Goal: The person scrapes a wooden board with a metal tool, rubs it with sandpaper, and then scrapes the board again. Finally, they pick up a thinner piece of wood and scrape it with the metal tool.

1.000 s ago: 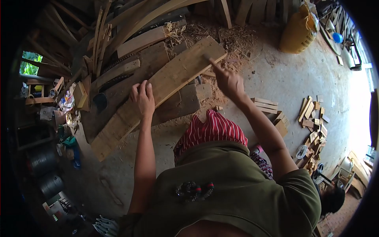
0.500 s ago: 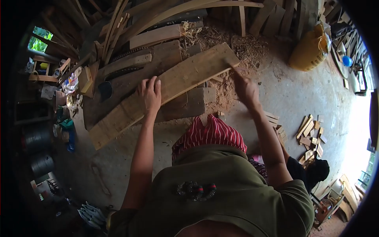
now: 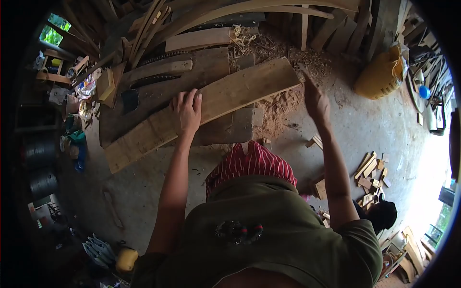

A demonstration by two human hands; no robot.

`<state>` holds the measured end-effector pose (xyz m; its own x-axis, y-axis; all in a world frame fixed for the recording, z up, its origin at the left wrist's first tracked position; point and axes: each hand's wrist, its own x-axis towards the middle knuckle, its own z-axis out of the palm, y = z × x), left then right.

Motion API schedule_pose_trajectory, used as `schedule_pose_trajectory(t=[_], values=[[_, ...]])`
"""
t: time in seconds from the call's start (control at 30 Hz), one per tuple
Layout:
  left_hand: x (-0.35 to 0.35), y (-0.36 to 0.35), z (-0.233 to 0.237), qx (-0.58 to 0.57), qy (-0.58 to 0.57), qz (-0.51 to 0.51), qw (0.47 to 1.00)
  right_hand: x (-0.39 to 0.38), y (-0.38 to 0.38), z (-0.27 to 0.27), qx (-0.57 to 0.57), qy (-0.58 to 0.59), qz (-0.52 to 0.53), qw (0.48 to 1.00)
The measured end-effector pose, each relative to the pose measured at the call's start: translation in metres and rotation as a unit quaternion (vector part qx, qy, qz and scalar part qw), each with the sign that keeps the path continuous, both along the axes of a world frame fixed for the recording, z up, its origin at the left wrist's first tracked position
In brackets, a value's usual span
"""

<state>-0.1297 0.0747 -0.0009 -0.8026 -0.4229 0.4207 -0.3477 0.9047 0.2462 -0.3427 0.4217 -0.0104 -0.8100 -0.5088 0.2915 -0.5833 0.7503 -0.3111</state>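
Note:
A long, thick wooden board (image 3: 245,89) lies slantwise across a dark, low work surface (image 3: 230,129), its right end higher in the view. My left hand (image 3: 187,113) is on the board left of its middle, fingers bent over the far edge, holding it steady. Just off the board's right end is my right hand (image 3: 318,103), its fingers closed. Something thin and dark points up from it toward the board's corner, too blurred to name. Curved wooden pieces (image 3: 161,71) lie on the work surface behind the board.
Wood shavings (image 3: 307,60) and sawdust cover the floor beyond the board. At the right are a yellow sack (image 3: 379,74) and a pile of small wood offcuts (image 3: 372,173). A dark-clad person (image 3: 382,213) is low beside my right elbow. Long timbers (image 3: 230,9) lean at the back.
My right hand has moved right, from over the board's end to just past it. My left hand keeps its place on the board. The whole view has shifted slightly.

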Motion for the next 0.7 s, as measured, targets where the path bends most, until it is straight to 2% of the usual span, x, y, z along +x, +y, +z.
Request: schedule_pose_trajectory(t=[0.03,0.1,0.17,0.23,0.27,0.3,0.37,0.43,0.47,0.5,0.57,0.6,0.63,0.7], values=[[0.004,0.002,-0.001,-0.001,-0.007,0.001,1.000,0.014,-0.012,0.002,0.026,0.018,0.021,0.999],[0.006,0.006,0.002,0.012,-0.018,0.001,1.000,0.062,-0.051,0.031,0.149,0.065,0.100,0.982],[0.002,0.003,0.005,0.014,-0.019,0.003,1.000,0.065,-0.054,0.013,0.062,-0.010,0.161,0.985],[0.003,0.003,0.004,-0.008,-0.013,0.003,1.000,0.036,-0.041,0.004,0.193,0.100,0.058,0.974],[0.003,0.004,0.005,-0.004,-0.013,0.003,1.000,0.015,-0.027,-0.007,0.142,0.045,-0.003,0.989],[0.005,0.005,0.005,-0.002,-0.012,0.005,1.000,0.005,-0.021,0.009,-0.024,-0.033,0.025,0.999],[0.003,0.005,0.005,0.000,-0.014,0.008,1.000,0.006,-0.025,0.010,0.002,-0.019,0.014,1.000],[0.001,0.006,0.004,0.004,-0.010,0.009,1.000,0.035,-0.049,0.001,0.214,0.114,0.038,0.969],[0.003,0.005,0.004,0.003,-0.010,0.008,1.000,0.061,-0.065,0.010,0.155,0.058,0.096,0.981],[0.004,0.004,0.004,0.003,-0.012,0.008,1.000,0.074,-0.072,0.028,0.029,0.019,0.165,0.986],[0.003,0.004,0.004,-0.011,-0.016,0.014,1.000,0.061,-0.069,0.010,0.135,0.039,0.095,0.985],[0.004,0.005,0.003,-0.009,-0.016,0.015,1.000,0.032,-0.056,-0.015,0.140,0.015,0.073,0.987],[0.005,0.006,0.004,-0.011,-0.016,0.014,1.000,0.025,-0.050,0.013,0.158,-0.003,0.028,0.987],[0.003,0.004,0.004,-0.013,-0.009,0.014,1.000,0.018,-0.050,0.031,0.032,-0.092,-0.010,0.995]])
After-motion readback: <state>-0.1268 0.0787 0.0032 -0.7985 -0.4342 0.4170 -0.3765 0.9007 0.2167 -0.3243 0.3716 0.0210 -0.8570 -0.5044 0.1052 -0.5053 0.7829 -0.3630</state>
